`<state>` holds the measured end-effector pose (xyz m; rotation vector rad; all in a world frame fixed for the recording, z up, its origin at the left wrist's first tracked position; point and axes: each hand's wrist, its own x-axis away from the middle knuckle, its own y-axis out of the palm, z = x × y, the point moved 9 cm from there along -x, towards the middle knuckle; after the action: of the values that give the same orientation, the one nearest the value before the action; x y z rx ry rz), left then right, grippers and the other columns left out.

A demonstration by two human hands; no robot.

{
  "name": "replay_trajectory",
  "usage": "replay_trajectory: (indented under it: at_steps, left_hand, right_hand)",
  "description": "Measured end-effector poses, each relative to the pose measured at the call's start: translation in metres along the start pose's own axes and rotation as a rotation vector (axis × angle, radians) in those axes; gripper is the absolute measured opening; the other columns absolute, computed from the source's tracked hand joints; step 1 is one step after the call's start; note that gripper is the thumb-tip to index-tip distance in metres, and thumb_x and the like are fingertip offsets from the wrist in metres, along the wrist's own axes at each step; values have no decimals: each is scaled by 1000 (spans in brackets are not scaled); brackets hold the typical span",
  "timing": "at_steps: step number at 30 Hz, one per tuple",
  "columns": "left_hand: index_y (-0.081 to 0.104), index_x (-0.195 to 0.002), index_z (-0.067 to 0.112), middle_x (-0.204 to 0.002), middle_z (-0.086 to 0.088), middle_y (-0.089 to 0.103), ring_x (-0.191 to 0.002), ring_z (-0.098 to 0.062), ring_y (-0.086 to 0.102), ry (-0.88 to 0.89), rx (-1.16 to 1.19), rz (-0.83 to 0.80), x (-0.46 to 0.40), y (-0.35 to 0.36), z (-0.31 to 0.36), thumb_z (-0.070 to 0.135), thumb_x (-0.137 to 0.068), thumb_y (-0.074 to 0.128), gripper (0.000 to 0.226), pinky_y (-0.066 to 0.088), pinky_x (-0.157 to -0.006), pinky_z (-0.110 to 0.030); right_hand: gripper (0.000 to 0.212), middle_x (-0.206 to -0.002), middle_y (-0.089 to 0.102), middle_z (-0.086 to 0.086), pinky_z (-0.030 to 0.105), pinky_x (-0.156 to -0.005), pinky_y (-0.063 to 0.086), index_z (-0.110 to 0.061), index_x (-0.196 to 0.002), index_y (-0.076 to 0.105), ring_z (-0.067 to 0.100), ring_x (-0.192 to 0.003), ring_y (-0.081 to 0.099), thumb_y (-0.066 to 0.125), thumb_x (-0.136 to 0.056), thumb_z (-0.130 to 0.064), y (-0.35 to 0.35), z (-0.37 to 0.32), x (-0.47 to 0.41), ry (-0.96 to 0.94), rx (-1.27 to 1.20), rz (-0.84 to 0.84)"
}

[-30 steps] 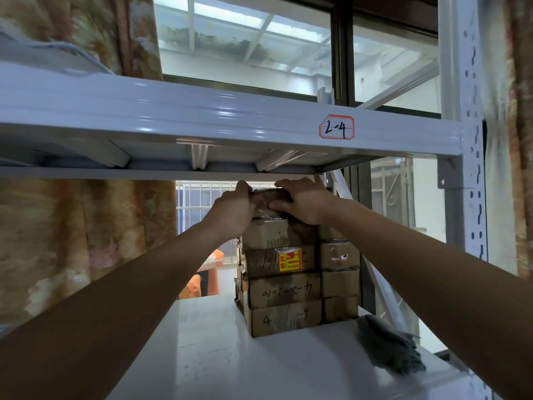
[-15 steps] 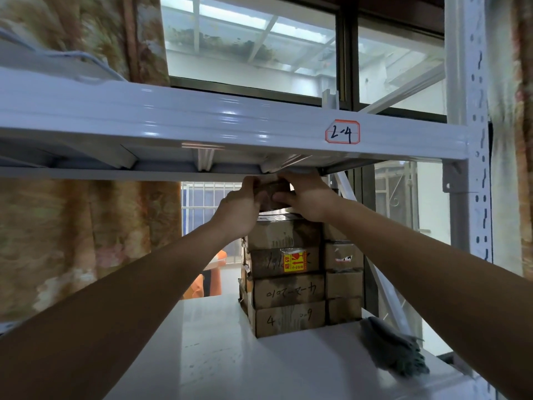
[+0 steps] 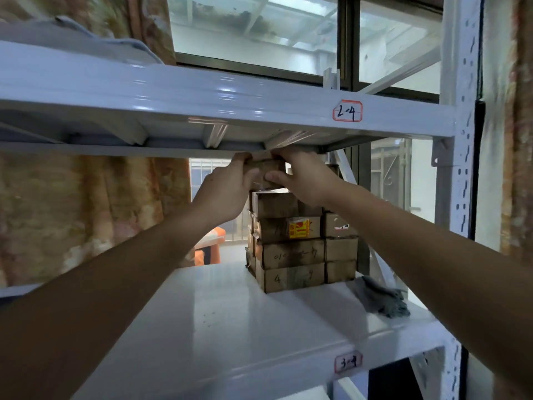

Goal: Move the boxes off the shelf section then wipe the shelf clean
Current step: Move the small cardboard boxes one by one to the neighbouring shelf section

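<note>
Top box [image 3: 266, 170]: small brown carton, held at the head of the stack, tight under the upper shelf beam [image 3: 230, 106]. Left hand [image 3: 227, 192] grips its left side, fingers curled over the top edge, thumb on the front face. Right hand [image 3: 305, 180] grips the right side, thumb on the front near the left thumb. Both hands clamped on it. Can't tell whether it rests on the box below or is lifted off.

Box stack [image 3: 291, 241]: at 12 o'clock from the camera, toward the back of the white shelf [image 3: 230, 327]. Front column shows four cartons under the held one; a second column [image 3: 340, 249] of smaller cartons touches it at 3 o'clock. All closed, contents not visible.

Writing: bottom front carton has "4" and "9" handwritten; the one above has a handwritten string, unreadable. Third up carries a yellow-and-red sticker [image 3: 299, 228], text too small. Upper beam tag [image 3: 347, 111] reads "2-4". Lower shelf edge tag [image 3: 348, 362] looks like "3-4", blurred.

Grey cloth [image 3: 380, 297]: lies crumpled on the shelf at 4 o'clock of the stack, near the right edge, apart from the boxes.

Room: clearance above the top box is minimal. Shelf surface in front of and to 9 o'clock of the stack is open. Perforated white upright [image 3: 461, 168] bounds the bay at 3 o'clock. Window and patterned curtain [image 3: 86, 212] behind.
</note>
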<state>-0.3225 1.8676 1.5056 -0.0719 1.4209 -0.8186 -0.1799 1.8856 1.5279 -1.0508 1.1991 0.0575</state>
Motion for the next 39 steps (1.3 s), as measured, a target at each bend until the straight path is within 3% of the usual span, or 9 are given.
replay_trajectory:
  at_steps: [6,10,13,16,20,24,28,36,39]
  left_hand:
    - [40,-139,28,-111,-5,67,-93,-26,63,-64,-7,-16,65,-45,2,42,-102,42,40,52,-82,-42]
    - [38,-142,32,-120,-7,66,-103,-30,63,-130,-37,-4,120,-80,-2,39,-101,44,41,50,-89,-43]
    - [40,-142,29,-123,-11,64,-110,-35,58,-183,-118,9,165,-107,-16,39,-101,45,43,45,-94,-46]
    - [40,-143,28,-125,-13,62,-107,-36,59,-217,-146,-27,203,-135,-40,41,-101,45,45,48,-87,-46]
    - [40,-144,29,-118,-7,67,-98,-28,63,-267,-220,-66,245,-184,-84,40,-102,44,43,46,-71,-35]
    - [39,-145,26,-110,-8,69,-82,-22,59,-313,-279,-118,274,-235,-139,39,-103,41,44,41,-63,-32]
    - [39,-145,28,-93,-2,66,-71,-18,59,-344,-299,-139,294,-284,-204,40,-104,39,43,44,-58,-32]
    - [43,-141,37,-110,-4,70,-91,-23,64,-275,-300,-239,305,-354,-349,43,-102,39,39,52,-76,-37]
    - [42,-142,37,-113,-7,69,-96,-25,64,-258,-313,-292,303,-358,-390,44,-102,40,41,52,-82,-40]
  right_hand:
    - [48,-117,69,1,39,-91,48,-25,-135,53,24,-110,59,59,-92,-47,2,-53,43,5,-95,-24]
    - [57,-116,70,6,36,-89,52,-24,-144,47,23,-104,63,61,-93,-45,11,-99,74,4,-212,-41]
    - [56,-116,68,-2,26,-79,51,-24,-144,47,14,-104,59,64,-93,-38,26,-141,95,-15,-322,-73]
    - [59,-124,67,6,33,-95,50,-23,-144,48,21,-110,64,66,-91,-41,54,-182,108,-15,-441,-124]
    - [56,-126,66,2,20,-89,44,-22,-142,51,18,-110,62,68,-90,-37,92,-249,110,-40,-544,-168]
    - [56,-128,64,3,21,-78,39,-21,-143,50,19,-110,60,65,-92,-40,132,-321,96,-92,-554,-205]
    - [59,-132,62,3,23,-87,44,-21,-143,51,21,-116,59,66,-90,-43,179,-391,72,-101,-590,-230]
    - [49,-123,67,7,27,-90,44,-17,-138,54,22,-112,61,66,-92,-30,264,-507,12,-117,-597,-286]
    - [55,-126,64,6,20,-85,39,-18,-144,47,19,-114,59,64,-93,-32,296,-527,-7,-80,-563,-377]
